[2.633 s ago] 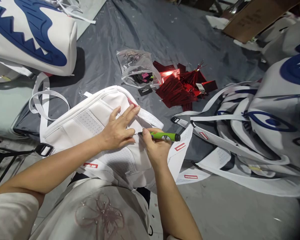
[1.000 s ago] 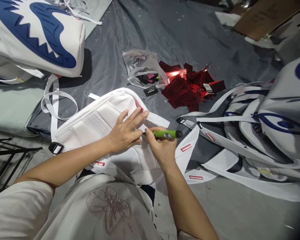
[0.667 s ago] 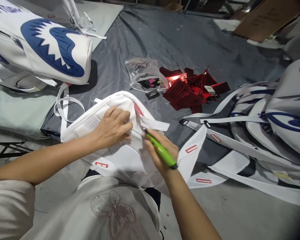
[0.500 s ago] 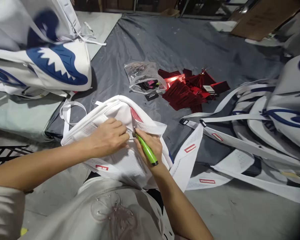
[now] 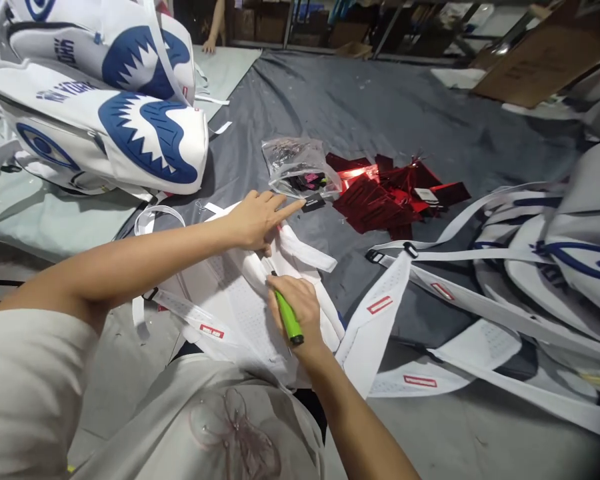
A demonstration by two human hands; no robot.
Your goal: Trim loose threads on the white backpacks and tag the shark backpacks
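A white backpack lies in front of me at the table edge, its strap with a red label facing me. My left hand rests over its upper edge, fingers stretched out and apart, partly covering the opening. In my right hand a green marker is gripped, its black end toward me and its dark tip near the fold of white fabric below my left hand. The fingertips of my right hand are close to that fabric; whether they also pinch it is hidden.
Beyond the bag lie a clear plastic bag with small dark items and a pile of red tags. White backpacks with blue shark teeth stand left; more backpacks with long straps lie right. Another person's hand touches the far table.
My left hand has moved up and forward from inside the bag's opening, its fingers spreading, and the opening has folded over. My right hand still holds the green marker. The view has shifted.
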